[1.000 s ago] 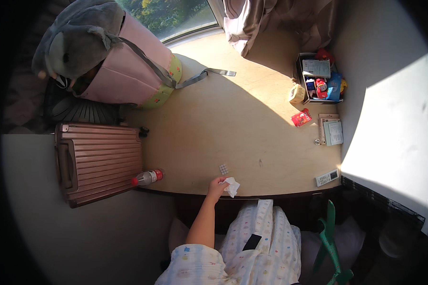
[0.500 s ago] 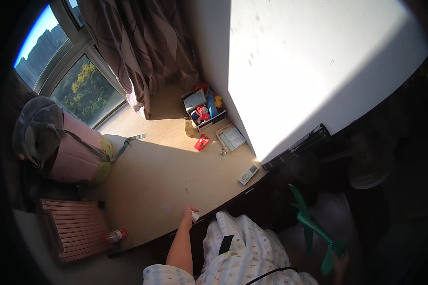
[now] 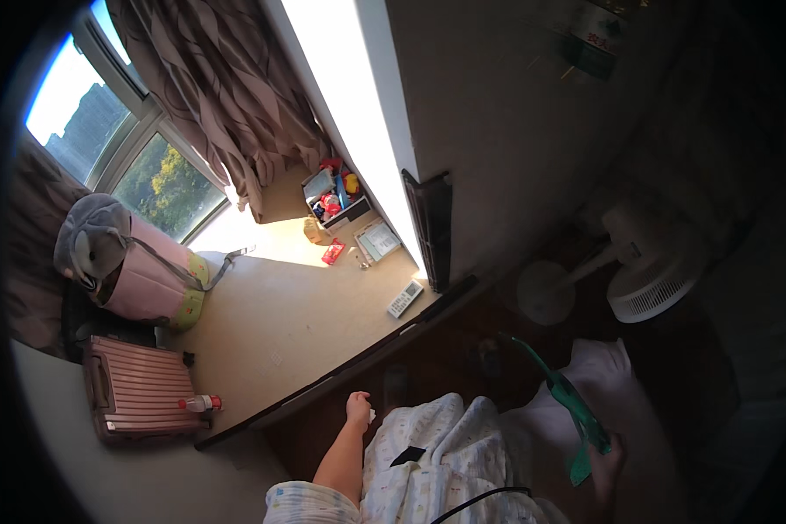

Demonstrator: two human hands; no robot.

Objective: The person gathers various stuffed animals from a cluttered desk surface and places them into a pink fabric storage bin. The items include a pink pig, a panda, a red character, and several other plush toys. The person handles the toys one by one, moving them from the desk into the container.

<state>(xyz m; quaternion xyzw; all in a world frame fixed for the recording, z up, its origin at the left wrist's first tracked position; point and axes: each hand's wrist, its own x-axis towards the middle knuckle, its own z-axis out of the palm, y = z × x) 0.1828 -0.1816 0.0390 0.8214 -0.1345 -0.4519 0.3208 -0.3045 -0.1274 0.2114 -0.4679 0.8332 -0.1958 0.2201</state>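
My left hand [image 3: 358, 408] is closed in front of the table's front edge, with a small crumpled white piece [image 3: 372, 417] showing at its fingers. It looks like tissue, though I cannot be sure. On the right, in shadow, my right hand [image 3: 611, 456] grips a long green object [image 3: 569, 402] near its lower end. That object has a thin curved tip and a flat lobe at the bottom; I cannot make out its kind. The light wooden table [image 3: 271, 323] lies ahead and to the left of my hands.
A remote control [image 3: 404, 299], a red packet [image 3: 333, 252] and a box of toys [image 3: 348, 212] sit on the table. At left are a pink bag [image 3: 153, 284], a pink ribbed suitcase [image 3: 144, 389] and a bottle [image 3: 201, 403]. A white fan [image 3: 651, 279] stands at right.
My view has turned right, bringing the fan into clearer sight. My left hand has moved from the table's edge to in front of it. The green object has tilted, still in my right hand.
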